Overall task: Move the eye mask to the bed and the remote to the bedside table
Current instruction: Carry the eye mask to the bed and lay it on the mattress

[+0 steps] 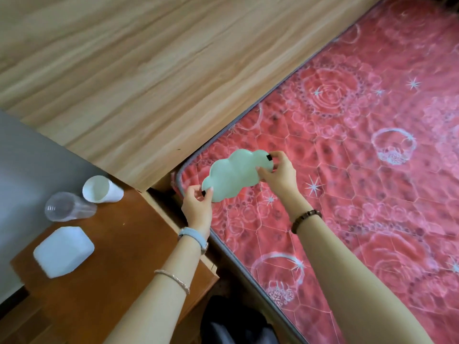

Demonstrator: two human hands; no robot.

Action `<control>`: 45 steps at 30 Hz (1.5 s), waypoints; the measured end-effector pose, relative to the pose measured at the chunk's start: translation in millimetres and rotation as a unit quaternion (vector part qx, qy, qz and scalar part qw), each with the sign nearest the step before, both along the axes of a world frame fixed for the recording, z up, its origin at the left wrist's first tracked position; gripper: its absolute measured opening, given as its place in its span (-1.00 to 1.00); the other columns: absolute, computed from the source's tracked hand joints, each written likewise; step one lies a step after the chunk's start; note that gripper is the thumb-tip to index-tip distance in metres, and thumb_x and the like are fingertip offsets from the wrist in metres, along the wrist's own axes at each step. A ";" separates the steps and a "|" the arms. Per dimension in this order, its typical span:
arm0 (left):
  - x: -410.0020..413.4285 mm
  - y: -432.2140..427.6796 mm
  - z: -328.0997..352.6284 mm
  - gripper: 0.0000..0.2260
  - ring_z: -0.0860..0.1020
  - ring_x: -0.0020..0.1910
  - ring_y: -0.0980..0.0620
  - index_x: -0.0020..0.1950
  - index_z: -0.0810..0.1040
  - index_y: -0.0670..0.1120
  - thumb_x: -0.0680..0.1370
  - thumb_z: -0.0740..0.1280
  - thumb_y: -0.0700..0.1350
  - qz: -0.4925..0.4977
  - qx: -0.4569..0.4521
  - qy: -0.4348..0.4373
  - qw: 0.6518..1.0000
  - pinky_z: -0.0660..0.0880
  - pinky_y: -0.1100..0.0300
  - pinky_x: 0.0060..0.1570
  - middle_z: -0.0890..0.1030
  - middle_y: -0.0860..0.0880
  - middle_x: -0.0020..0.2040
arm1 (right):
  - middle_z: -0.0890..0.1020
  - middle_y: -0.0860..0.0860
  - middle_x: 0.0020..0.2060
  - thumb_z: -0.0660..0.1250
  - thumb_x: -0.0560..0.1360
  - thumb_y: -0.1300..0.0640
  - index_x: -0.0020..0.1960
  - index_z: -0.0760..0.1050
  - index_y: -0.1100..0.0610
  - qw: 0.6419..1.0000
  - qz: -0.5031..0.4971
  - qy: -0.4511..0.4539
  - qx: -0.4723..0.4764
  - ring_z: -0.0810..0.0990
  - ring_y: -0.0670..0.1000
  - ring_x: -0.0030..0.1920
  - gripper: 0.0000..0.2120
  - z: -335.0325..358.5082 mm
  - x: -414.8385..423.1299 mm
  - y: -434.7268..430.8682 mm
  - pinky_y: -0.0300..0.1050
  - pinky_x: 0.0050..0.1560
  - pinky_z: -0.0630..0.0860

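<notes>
A pale green, cloud-shaped eye mask (pixel 234 176) is held over the near corner of the bed (pixel 360 170), which has a red mattress with a rose pattern. My left hand (pixel 197 208) pinches its lower left end, by a black strap tab. My right hand (pixel 279 171) grips its upper right end at the other black tab. The mask is tilted, its right end higher. The brown wooden bedside table (pixel 124 244) lies to the left of the bed. No remote is in view.
On the bedside table stand a white paper cup (pixel 101 189), a clear plastic cup (pixel 67 206) and a white square container (pixel 64 252). A light wooden headboard (pixel 161 70) runs along the top. A grey wall panel (pixel 29 170) is at the left.
</notes>
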State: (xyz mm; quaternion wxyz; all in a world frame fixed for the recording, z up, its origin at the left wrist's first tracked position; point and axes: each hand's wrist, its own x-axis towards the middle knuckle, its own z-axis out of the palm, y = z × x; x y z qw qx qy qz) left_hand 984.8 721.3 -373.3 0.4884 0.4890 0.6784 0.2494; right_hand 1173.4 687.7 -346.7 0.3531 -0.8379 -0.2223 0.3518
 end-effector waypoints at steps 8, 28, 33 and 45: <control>12.1 10.9 -100.8 -0.84 0.58 -0.10 0.00 0.07 0.58 -0.19 0.50 0.40 -0.20 0.058 -0.017 0.019 0.998 0.51 0.17 -0.04 0.63 -0.06 -0.10 | 0.57 0.01 -0.15 0.37 0.46 0.28 0.25 0.37 0.06 0.997 -0.066 0.023 0.017 0.54 -0.14 -0.29 -0.59 -104.5 0.6 29.7 -0.30 -0.45 0.44; 34.6 22.0 -148.5 -0.54 0.50 0.10 -0.10 0.14 0.57 -0.12 0.28 0.58 -0.23 -0.072 0.103 0.167 0.978 0.54 0.08 0.06 0.57 -0.12 0.05 | 0.32 0.20 0.41 0.38 0.46 0.23 0.39 0.36 0.24 0.992 0.106 -0.072 -0.007 0.25 0.22 0.40 -0.48 -157.0 -17.2 20.5 -0.01 0.37 0.24; 47.8 34.0 -147.9 -0.47 0.37 0.16 -0.13 0.25 0.52 -0.15 0.31 0.55 -0.30 -0.056 0.094 0.167 0.980 0.44 0.12 0.07 0.46 -0.17 0.12 | 0.19 0.02 0.52 0.36 0.48 0.02 0.48 0.24 0.04 0.976 0.149 -0.137 -0.082 0.15 0.20 0.43 -0.39 -162.7 -2.5 40.2 0.12 0.35 0.20; 53.7 50.0 -134.1 -0.43 0.36 0.24 -0.22 0.31 0.45 -0.17 0.34 0.55 -0.24 -0.100 0.058 0.182 0.976 0.44 -0.06 0.18 0.45 -0.21 0.22 | 0.21 0.08 0.52 0.37 0.47 0.05 0.50 0.21 0.06 0.980 0.145 -0.110 -0.081 0.19 0.18 0.48 -0.35 -157.6 10.1 49.0 0.20 0.40 0.24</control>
